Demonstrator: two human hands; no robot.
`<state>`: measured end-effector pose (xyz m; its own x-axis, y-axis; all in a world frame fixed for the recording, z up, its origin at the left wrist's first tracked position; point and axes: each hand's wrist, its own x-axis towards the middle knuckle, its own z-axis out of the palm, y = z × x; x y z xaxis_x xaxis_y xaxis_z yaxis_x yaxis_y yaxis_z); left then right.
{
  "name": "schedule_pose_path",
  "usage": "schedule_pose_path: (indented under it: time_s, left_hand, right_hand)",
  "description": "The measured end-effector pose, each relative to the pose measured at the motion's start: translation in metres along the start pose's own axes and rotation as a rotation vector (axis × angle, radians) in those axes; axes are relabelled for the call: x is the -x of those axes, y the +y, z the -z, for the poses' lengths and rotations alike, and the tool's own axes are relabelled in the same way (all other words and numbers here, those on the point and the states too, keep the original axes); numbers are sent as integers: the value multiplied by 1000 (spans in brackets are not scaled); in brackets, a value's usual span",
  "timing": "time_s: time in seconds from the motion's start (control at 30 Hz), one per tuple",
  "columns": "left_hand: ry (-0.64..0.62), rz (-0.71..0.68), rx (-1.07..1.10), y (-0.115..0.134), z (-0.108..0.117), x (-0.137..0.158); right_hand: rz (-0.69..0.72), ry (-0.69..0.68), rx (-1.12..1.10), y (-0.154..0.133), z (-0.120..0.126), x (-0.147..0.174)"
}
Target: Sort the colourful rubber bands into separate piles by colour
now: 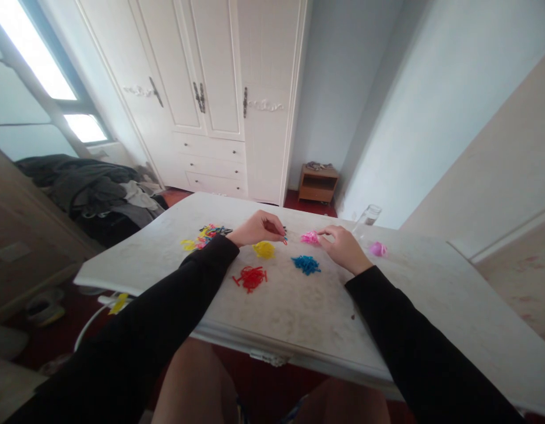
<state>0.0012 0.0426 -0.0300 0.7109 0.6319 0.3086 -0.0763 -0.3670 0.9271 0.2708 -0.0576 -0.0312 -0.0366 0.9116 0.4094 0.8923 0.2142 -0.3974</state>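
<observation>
My left hand (262, 228) is above the table, its thumb and fingertips pinching small rubber bands (285, 239) with red and blue showing. Just under it lies a yellow pile (264, 250) of bands, and a mixed-colour pile (213, 233) is beyond my wrist on the left. My right hand (339, 244) is at the right edge of a pink pile (309, 237), its fingers bent together; what they hold, if anything, is too small to make out. Closer to me are a red pile (251, 279) and a blue pile (306, 264). Some dark bands are partly hidden behind my left hand.
A clear glass jar (369, 217) stands at the table's far right, near a purple bundle (378, 249). The white table (299, 318) has its near edge above my knees. Beyond are a white wardrobe (215, 88), a small wooden cabinet (317, 184) and heaped dark clothes (91, 182).
</observation>
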Motion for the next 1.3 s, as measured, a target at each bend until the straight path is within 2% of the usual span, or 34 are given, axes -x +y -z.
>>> schedule_pose_path:
  time_s: [0.23, 0.37, 0.57, 0.73, 1.3]
  left_hand:
    - [-7, -4, 10, 0, 0, 0]
    - [-29, 9, 25, 2, -2, 0]
    - [-40, 13, 6, 5, -4, 2]
    - [-38, 4, -23, 7, -4, 1]
    - [-44, 14, -57, 7, -6, 2]
  right_hand:
    - [-21, 50, 37, 4, -1, -1]
    - [57, 70, -74, -7, 4, -1]
    - [333, -145, -293, -43, 5, 11]
    - [451, -243, -346, -54, 2, 17]
    - [393, -268, -357, -56, 6, 17]
